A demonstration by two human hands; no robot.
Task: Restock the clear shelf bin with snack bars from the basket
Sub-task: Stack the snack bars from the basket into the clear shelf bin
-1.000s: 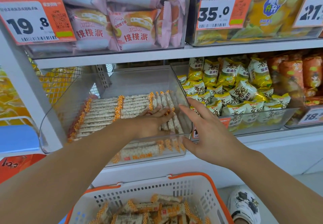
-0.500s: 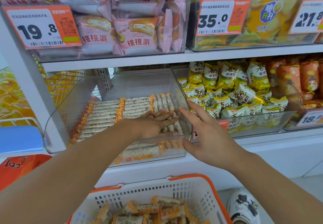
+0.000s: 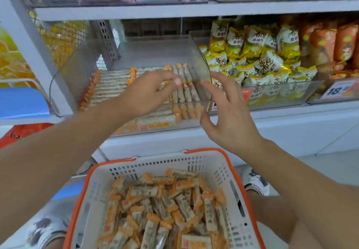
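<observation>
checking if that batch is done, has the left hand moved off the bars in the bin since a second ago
Yes. The left hand has lifted off the snack bars and drawn back toward the clear bin's front wall, fingers now loosely curled above the rows.

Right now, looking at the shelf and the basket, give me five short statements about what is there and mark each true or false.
1. The basket below the shelf holds many snack bars. True.
2. The clear shelf bin is empty. False: rows of bars lie in it.
3. The right hand grips a bar. False: its fingers are spread and hold nothing, beside the bin's right front corner.
4. The left hand is over the bars in the bin. True.
5. The bin to the right holds pink packets. False: it holds yellow and white packets.
</observation>
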